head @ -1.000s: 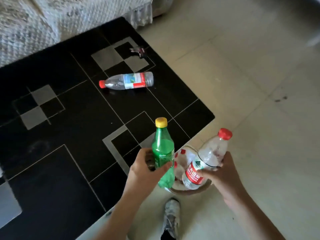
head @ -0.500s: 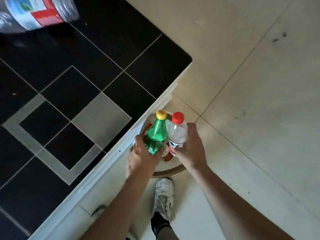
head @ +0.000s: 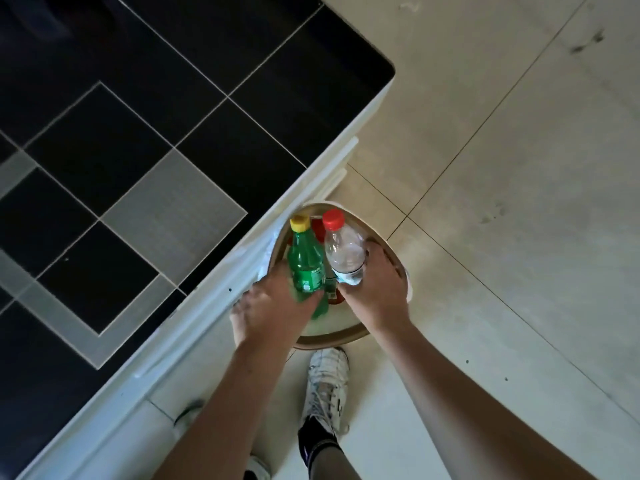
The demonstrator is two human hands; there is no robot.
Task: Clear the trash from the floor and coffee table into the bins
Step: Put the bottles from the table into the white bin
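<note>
A round bin (head: 349,332) with a tan rim stands on the floor against the coffee table's corner. My left hand (head: 266,306) grips a green bottle (head: 306,266) with a yellow cap, held upright over the bin's mouth. My right hand (head: 375,289) grips a clear bottle (head: 344,252) with a red cap beside it, also over the bin. Red-capped trash lies inside the bin, mostly hidden by the bottles and hands.
The black coffee table (head: 138,150) with grey squares and a white edge fills the left. Pale floor tiles (head: 519,168) spread to the right. My white shoe (head: 325,386) stands just below the bin.
The view has swung down from the table to the bin. Both hands have brought the bottles lower, side by side over the bin's mouth. The bottle lying on the table has left the view.
</note>
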